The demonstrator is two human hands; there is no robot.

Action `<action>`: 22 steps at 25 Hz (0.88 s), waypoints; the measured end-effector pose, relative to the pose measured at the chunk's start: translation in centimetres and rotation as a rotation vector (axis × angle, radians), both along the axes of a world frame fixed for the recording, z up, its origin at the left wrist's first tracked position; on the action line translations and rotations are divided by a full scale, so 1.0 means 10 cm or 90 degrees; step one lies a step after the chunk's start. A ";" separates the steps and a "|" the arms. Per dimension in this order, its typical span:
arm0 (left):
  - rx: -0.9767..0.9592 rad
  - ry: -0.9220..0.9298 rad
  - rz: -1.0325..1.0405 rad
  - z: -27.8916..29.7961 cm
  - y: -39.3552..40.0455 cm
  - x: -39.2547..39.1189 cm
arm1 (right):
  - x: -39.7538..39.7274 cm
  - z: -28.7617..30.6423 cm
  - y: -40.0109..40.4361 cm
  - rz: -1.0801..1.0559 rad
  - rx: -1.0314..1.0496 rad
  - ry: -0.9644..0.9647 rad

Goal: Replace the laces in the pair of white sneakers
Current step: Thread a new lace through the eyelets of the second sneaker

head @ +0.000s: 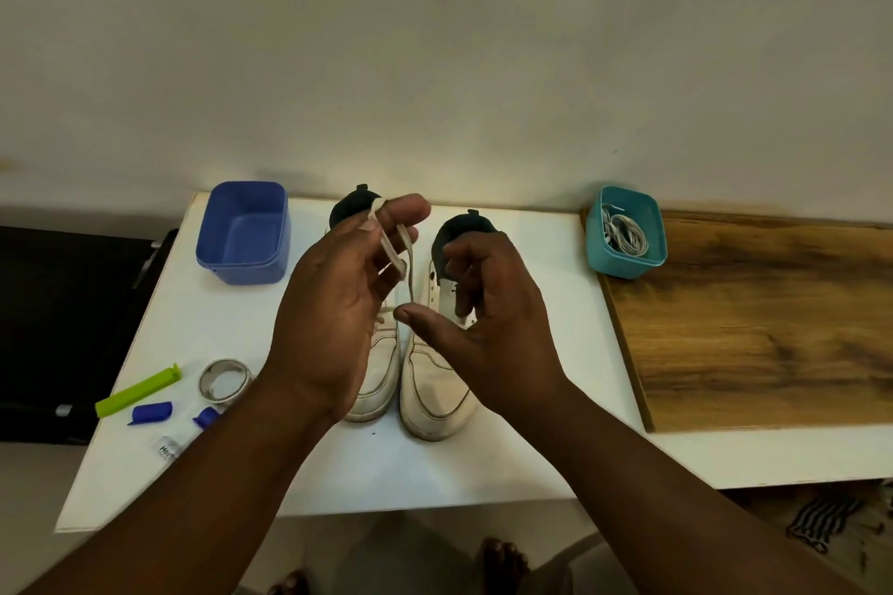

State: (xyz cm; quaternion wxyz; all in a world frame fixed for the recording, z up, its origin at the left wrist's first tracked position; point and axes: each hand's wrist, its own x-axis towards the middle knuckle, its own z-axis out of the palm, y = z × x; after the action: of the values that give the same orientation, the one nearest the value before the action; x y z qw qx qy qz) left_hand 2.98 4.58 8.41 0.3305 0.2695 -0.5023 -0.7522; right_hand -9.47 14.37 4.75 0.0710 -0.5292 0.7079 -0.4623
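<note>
Your left hand (333, 304) is raised over the two white sneakers (410, 367), which stand side by side in the middle of the white surface (522, 464), toes toward you. A white lace (398, 256) is looped around the fingers (406, 208) of that hand, which curl round it; the lace runs down toward the tip of your right thumb. Your right hand (488, 329) is held just beside the left, its fingers loosely curled and apart, thumb stretched toward the lace; whether the thumb actually pinches the lace cannot be told. The right sneaker shows bare eyelets along its open tongue.

A blue tub (244, 232) stands at the far left of the surface. A teal tub (626, 232) holding coiled white laces (626, 234) stands at the far right, on a wooden board (773, 329). Near your left forearm lie a green clip (137, 390), a roll of clear tape (224, 379) and two small blue pieces (151, 412).
</note>
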 end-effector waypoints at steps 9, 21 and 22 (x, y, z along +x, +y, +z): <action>0.083 -0.024 -0.078 -0.04 0.14 -0.09 | 0.00 -0.10 -0.03 -0.067 0.021 0.058; -0.035 -0.194 0.045 -0.09 0.13 -0.07 | -0.04 -0.15 -0.05 -0.052 0.033 0.052; -0.047 -0.202 0.043 -0.09 0.13 -0.08 | -0.04 -0.15 -0.05 -0.059 0.039 0.060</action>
State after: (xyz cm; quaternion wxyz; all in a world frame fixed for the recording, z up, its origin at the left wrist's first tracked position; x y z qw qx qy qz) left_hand 2.22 5.88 7.55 0.2814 0.3896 -0.5660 -0.6698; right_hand -9.85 13.87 3.24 0.0327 -0.5144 0.7482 -0.4178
